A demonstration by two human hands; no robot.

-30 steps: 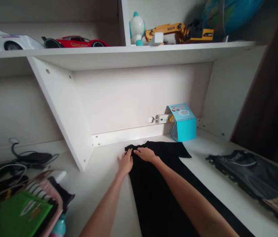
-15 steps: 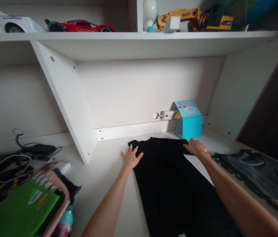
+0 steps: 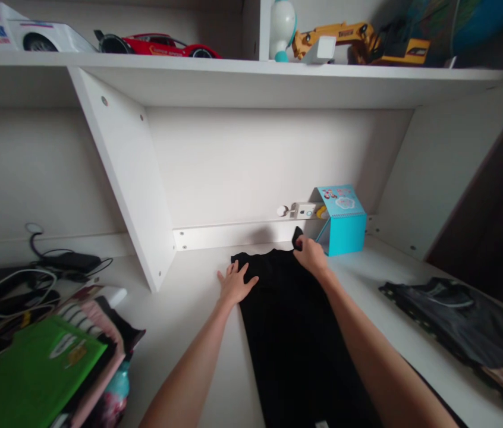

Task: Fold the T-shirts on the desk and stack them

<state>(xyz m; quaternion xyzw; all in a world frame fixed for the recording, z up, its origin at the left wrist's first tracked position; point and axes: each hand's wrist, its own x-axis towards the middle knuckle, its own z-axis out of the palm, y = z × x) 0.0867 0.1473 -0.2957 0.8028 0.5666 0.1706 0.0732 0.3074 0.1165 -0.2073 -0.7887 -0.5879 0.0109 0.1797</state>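
Black T-shirt (image 3: 296, 333): flat on the white desk (image 3: 171, 309) in front of me, collar end toward the back wall, lower end running toward me; a small pale tag (image 3: 321, 424) shows at the bottom of the view.
Right sleeve (image 3: 297, 237): half a second ago it lay out toward the calendar; now I have it lifted and carried inward. The shirt's upper part is narrower, and I judge this side is being turned over the middle, not yet laid down.
Right hand (image 3: 312, 255): thumb and fingers closed in a pinch on that raised cloth.
Left hand (image 3: 236, 284): fingers spread, holding nothing, palm down on the left shoulder; it has stayed there, which I take as an anchor.
Shirt edges: the left one runs fairly straight below my left hand; the right one is partly hidden by my forearm, and a dark edge shows beyond it, lower right.
Far side: the skirting board (image 3: 229, 236) is just behind the collar, so little reach that way; the blue desk calendar (image 3: 347, 232) stands just beside my right hand.
Side room: bare desk toward the clothes pile (image 3: 113, 351) on my left, and a strip toward the dark grey garment (image 3: 452, 309) on my right.
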